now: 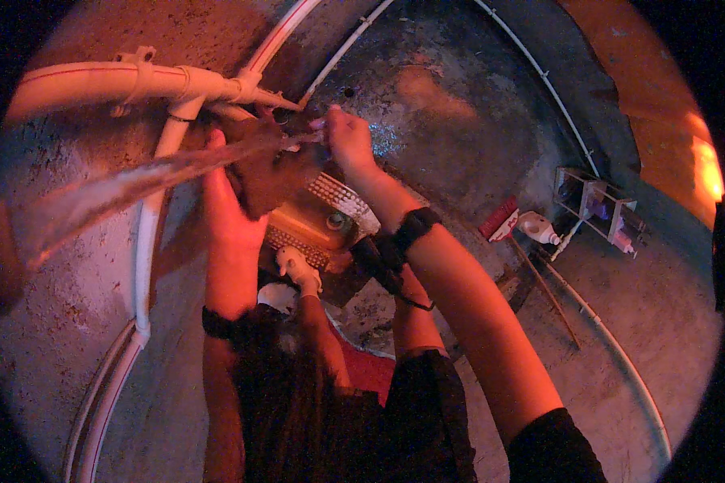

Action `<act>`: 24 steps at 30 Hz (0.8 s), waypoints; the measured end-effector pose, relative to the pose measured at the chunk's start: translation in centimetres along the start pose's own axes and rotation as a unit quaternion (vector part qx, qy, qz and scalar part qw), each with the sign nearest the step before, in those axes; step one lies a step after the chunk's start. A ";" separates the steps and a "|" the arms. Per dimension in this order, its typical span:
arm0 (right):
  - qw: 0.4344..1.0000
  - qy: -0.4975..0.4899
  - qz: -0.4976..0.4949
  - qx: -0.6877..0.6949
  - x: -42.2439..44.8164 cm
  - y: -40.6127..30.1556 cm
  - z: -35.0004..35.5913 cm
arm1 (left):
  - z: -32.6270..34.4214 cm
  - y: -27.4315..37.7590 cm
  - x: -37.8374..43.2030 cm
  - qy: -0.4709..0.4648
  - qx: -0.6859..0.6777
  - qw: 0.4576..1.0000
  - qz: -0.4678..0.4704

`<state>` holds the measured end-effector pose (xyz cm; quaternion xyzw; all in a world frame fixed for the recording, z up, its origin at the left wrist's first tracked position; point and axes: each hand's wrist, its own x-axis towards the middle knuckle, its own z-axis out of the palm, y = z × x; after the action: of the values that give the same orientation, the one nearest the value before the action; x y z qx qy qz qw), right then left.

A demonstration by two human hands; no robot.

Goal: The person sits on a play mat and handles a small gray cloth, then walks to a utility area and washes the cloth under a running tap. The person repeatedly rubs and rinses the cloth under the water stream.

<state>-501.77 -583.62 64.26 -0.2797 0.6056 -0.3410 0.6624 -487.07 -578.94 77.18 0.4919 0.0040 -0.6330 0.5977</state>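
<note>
My left hand [232,211] is raised upright, its palm against a dark brown, blurred object [278,178], perhaps cloth; its fingers are partly hidden. Near the upper end of that object, the fingers of my right hand [347,136] are bent and close together at one end of a long, pinkish, blurred strip [157,175]. The strip stretches across the view to the left; its material is unclear. Below both hands is an orange, perforated plastic basket-like thing [302,226] with a pale studded edge [344,196]. Black bands circle both wrists.
White pipes [148,259] run along the rough wall at left. A pale hand or foot [299,268] shows below the basket-like thing; whose is unclear. At right are a red-headed broom [500,220], a white plastic bottle [538,226] and a small rack [592,196] holding bottles.
</note>
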 end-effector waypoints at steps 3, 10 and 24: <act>0.993 -0.034 0.102 0.048 -0.6 -0.3 -0.7 | 1.0 -0.2 0.2 -0.019 -0.011 1.000 -0.012; 0.846 -0.223 0.297 0.383 -3.9 -1.7 -0.5 | 4.2 -2.0 1.4 -0.044 -0.064 0.995 -0.056; 0.936 -0.075 0.187 0.290 -1.6 -3.9 -0.1 | 0.4 -0.8 -1.9 -0.070 -0.075 0.995 -0.018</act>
<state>-502.38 -584.76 68.31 0.0175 0.4704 -0.3500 0.8099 -488.34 -577.48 78.12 0.3996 0.0186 -0.6744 0.6206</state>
